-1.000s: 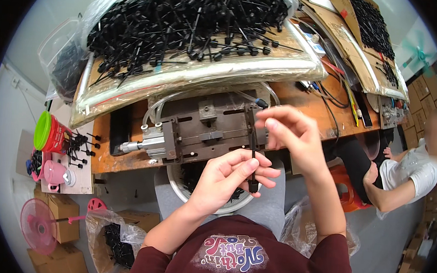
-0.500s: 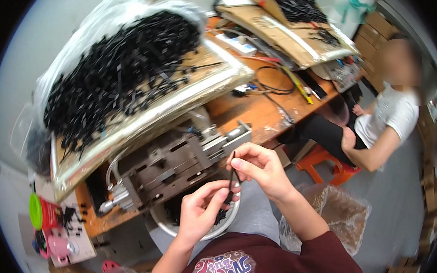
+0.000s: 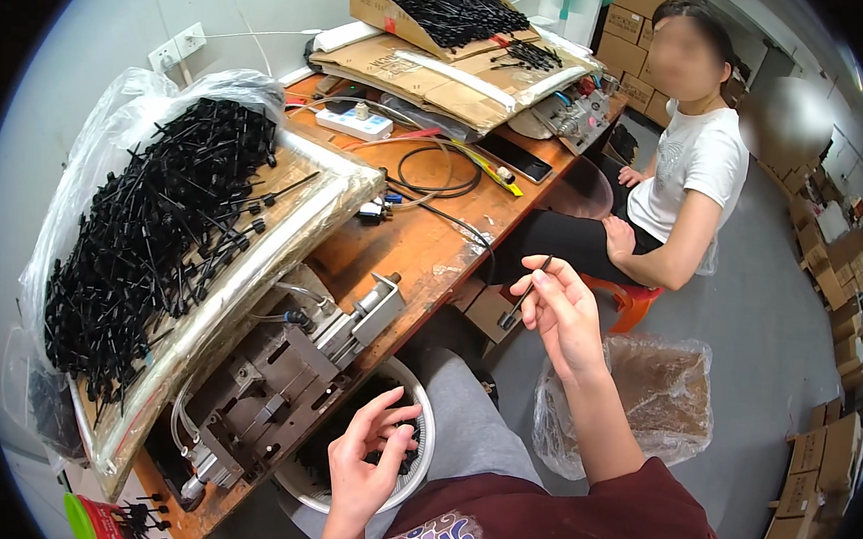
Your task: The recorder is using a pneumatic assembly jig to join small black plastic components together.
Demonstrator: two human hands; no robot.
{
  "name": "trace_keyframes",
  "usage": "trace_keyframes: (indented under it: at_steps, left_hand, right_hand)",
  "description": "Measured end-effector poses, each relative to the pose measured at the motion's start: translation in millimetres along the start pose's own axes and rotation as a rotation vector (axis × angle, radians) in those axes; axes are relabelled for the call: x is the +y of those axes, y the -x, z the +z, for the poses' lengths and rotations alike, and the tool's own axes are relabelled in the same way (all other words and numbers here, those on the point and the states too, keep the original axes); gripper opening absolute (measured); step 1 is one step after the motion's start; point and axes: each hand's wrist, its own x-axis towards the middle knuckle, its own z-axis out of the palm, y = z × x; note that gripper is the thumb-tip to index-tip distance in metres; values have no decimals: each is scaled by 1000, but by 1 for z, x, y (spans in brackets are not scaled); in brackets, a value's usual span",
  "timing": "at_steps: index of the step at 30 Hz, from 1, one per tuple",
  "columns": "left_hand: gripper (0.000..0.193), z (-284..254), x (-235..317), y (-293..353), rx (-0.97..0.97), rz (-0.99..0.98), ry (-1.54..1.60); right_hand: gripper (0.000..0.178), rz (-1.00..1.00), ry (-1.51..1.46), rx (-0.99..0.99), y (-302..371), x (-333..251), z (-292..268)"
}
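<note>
My right hand (image 3: 562, 312) is raised over the floor to the right of my lap. It pinches a thin black plastic strip with a blocky end (image 3: 523, 303), tilted with that end downward. My left hand (image 3: 371, 454) hovers over a white bucket (image 3: 424, 437), its fingers bent and apart with nothing seen between them. Black pieces lie inside the bucket, partly hidden by this hand. Beside the bucket, a metal fixture (image 3: 271, 388) with sliding blocks and air tubes stands on the wooden bench (image 3: 422, 259).
A cardboard tray (image 3: 245, 248) heaped with similar black pieces rises behind the fixture. Another loaded carton (image 3: 368, 9), a power strip (image 3: 354, 122) and a phone (image 3: 517, 160) are on the bench. A plastic-lined box (image 3: 662, 382) stands right; a seated person (image 3: 695, 157) is beyond.
My hands have separated. The right has carried the black strip up and to the right, while the left has dropped lower and left. The whole view has shifted toward the right.
</note>
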Motion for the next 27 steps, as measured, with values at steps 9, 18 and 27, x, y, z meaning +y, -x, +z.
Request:
trace_keyframes:
  at_steps: [9, 18, 27]
  left_hand:
    - [34, 2, -3, 3, -56, 16, -85]
    - [32, 0, -8, 7, -54, -29, -68]
    - [34, 1, -10, 8, 5, 150, -269]
  right_hand:
    - [30, -99, 31, 12, -3, -16, 1]
    - [21, -269, 90, 129, -9, -46, -7]
    - [11, 37, 136, -101, -2, 2, 21]
